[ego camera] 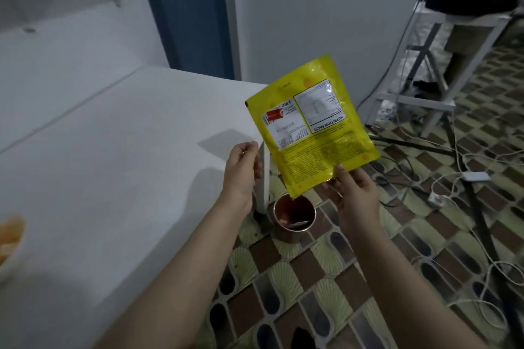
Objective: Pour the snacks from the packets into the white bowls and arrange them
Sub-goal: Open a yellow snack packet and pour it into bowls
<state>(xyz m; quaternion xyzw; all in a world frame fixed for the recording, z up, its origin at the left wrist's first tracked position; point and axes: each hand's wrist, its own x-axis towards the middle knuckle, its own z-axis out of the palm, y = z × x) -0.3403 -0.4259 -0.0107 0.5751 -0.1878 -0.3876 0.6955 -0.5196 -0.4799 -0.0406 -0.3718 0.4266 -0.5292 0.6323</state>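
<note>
The white table [119, 167] fills the left of the view, and the person's arms reach out past its far right corner, over the patterned floor [326, 278] rather than over the tabletop. At the table's near left edge sits a white bowl [10, 261], only partly in frame and blurred, with orange snacks [11, 232] in it. The yellow packet [310, 125] is held up in the air off the table's right side, its printed back facing the camera and upside down, looking flat and, as far as one can judge, empty or nearly so. The right hand [355, 195] pinches its lower edge, thumb on the near face and fingers behind. The left hand [243, 170] holds nothing, its fingers loosely curled just beside the packet's left edge. Directly below the packet a small round bin [294, 214] stands on the floor against the table leg [265, 178], with scraps inside. The likely trouble is a miss: a light, flat wrapper let go from this height could flutter past the narrow mouth and land among the cables [453, 178]. If any crumbs remain, the downward-facing edge would shed them on the floor. Which end is open cannot be told.
</note>
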